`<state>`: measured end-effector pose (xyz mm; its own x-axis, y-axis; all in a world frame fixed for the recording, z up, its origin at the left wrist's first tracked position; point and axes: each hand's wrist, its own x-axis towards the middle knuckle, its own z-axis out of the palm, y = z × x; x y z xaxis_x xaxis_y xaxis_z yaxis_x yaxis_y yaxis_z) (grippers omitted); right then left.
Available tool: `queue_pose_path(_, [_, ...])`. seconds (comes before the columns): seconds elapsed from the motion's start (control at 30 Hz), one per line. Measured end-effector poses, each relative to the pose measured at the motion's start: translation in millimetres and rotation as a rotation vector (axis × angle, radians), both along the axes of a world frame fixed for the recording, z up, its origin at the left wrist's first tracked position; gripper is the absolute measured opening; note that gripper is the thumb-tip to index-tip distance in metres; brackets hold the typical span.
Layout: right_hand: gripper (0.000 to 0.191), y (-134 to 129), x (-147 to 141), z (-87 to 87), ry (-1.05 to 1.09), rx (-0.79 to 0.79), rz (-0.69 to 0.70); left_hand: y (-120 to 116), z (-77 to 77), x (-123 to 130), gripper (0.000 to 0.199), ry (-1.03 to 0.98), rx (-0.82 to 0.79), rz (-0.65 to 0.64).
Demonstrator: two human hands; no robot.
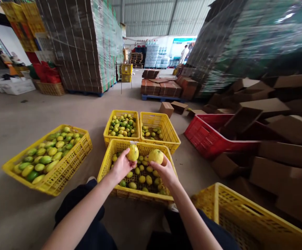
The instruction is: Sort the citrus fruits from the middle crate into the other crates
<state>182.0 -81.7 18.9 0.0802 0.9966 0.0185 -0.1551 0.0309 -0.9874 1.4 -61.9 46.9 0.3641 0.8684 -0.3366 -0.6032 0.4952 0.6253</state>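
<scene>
My left hand (121,167) grips a yellow lemon (133,152) between thumb and fingers. In my right hand (167,171) is another lemon (156,156), pale yellow and rounder. Both are held up side by side, a little apart, above a yellow plastic crate (145,195) between my legs. Several loose yellow and greenish lemons (148,180) lie spread over that crate's bottom. Part of its inside is hidden behind my hands.
Beyond it stand two yellow crates, one well filled (108,139) and one partly filled (172,136). A full lemon crate (74,166) sits at left. At right are a yellow crate (247,208), a red crate (201,140) and heaped cardboard boxes (270,170). Wrapped stacks (75,45) rise behind.
</scene>
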Motion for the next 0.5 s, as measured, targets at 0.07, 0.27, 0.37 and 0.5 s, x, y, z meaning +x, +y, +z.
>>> queue_pose_path(0.07, [0.048,-1,-3,1.3,-0.074,0.030,-0.050,0,0.2,0,0.026,0.111,0.176,0.044])
queue_pose_path(0.27, [0.059,-16,1,6.0,-0.424,0.204,-0.081,-6,2.9,-1,0.055,0.381,0.531,0.114])
queue_pose_path(0.37, [0.054,-25,2,11.7,-0.620,0.296,-0.173,-10,3.0,0,0.057,0.396,0.529,0.064])
queue_pose_path(0.5, [0.049,-27,1,18.6,-0.741,0.378,-0.293,-12,0.0,1,0.056,0.456,0.597,0.074])
